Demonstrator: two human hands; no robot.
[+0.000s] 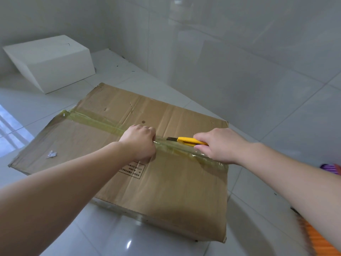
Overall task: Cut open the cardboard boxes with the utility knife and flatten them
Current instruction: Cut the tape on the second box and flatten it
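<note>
Cardboard box (171, 191) under both hands: left (140, 143) fisted on tape (96, 121), right (219, 145) gripping knife (186, 140).

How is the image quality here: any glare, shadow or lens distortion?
Head view: sharp overall; wide-angle bending curves the wall tile lines; glare spot on the floor tiles; arm shadow darkens the near part of the cardboard box; tape glints; utility knife clearly lit.

My cardboard box (166, 182): framed printed label (133, 170) near my left wrist, upside down, characters too small to read; small circled mark (143, 122), illegible.
</note>
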